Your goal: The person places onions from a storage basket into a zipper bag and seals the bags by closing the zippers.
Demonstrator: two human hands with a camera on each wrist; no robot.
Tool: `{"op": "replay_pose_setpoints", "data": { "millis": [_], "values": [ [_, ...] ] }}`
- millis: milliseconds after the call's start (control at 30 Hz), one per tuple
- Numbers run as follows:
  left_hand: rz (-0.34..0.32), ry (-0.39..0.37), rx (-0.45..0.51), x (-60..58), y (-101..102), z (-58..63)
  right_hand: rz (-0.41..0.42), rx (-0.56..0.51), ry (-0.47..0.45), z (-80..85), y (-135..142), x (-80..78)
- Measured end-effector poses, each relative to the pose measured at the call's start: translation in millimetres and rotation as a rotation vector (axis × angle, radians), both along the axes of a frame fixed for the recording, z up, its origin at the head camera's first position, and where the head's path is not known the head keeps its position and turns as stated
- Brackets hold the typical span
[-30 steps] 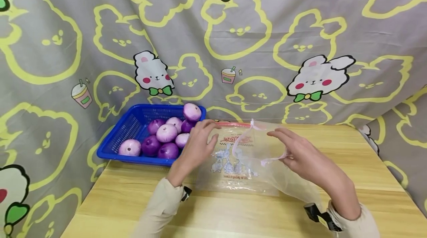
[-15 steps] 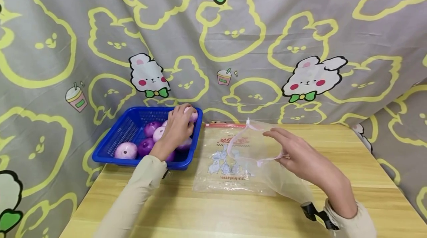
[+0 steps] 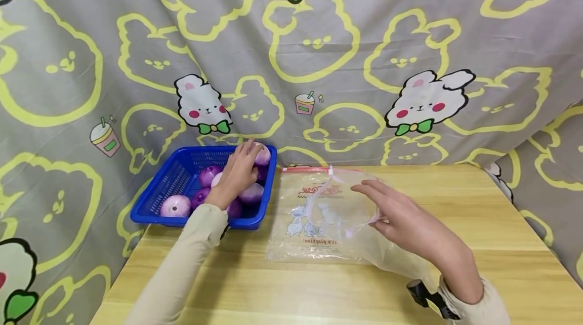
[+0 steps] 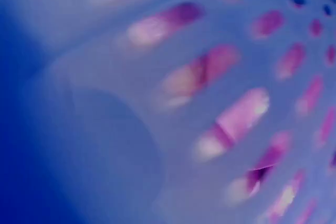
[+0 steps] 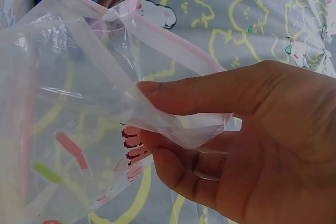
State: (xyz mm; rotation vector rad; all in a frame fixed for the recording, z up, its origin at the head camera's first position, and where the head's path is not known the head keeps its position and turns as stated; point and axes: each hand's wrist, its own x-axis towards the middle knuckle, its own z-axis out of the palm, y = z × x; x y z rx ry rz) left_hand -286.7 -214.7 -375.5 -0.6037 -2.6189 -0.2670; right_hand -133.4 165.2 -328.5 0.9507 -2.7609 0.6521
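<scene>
In the head view my left hand (image 3: 237, 170) reaches over the blue basket (image 3: 157, 216). Its spread fingers lie at the side of a pale purple onion (image 3: 262, 156) in the far right corner. Holes in the basket wall (image 4: 126, 66) fill the left wrist view, with blurred purple onions (image 4: 236, 116) behind and the hand out of sight. My right hand (image 3: 405, 218) pinches the rim of a clear zip bag (image 5: 105, 72) between thumb and fingers. Its pink-edged mouth gapes leftward, toward the basket.
A printed clear bag (image 3: 284, 246) with a red zip lies flat on the wooden table (image 3: 282, 289), partly under the held bag. Several more onions (image 3: 175, 206) sit in the basket. A patterned grey curtain (image 3: 337, 127) hangs behind the table.
My left hand has left the bag's side and moved left into the basket, onto the far right onion; its fingers have since shifted slightly left. The right hand keeps its pinch.
</scene>
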Motion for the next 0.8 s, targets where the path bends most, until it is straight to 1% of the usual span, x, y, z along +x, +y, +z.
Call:
{"op": "replay_pose_setpoints", "data": {
  "millis": [67,133,233,300,367,467,667,800],
  "values": [
    [0.009,0.008,-0.028,-2.0,-1,-5.5,0.010,0.005,0.002,0.4,-1,0.9],
    [0.029,0.038,-0.063,-4.2,-1,-10.6,0.011,0.010,0.001,0.5,-2,1.7],
    [0.073,0.098,-0.094,-7.9,-1,-15.0,0.007,0.012,-0.006,0.2,-3,2.6],
    [0.098,0.133,-0.092,-10.2,0,-16.1,0.001,0.011,-0.015,-0.1,-3,3.1],
    [0.109,0.142,-0.076,-11.4,0,-16.4,0.000,0.006,-0.025,-0.6,-2,3.1],
    [0.114,0.130,-0.045,-10.4,-2,-16.8,0.000,0.001,-0.032,-1.3,-1,3.0],
    [0.138,0.102,0.023,-4.7,-5,-17.3,0.000,0.003,-0.026,-1.4,2,1.6],
    [0.118,0.072,0.087,0.7,-2,-14.3,0.000,0.005,-0.010,0.0,4,0.2]
  ]
}}
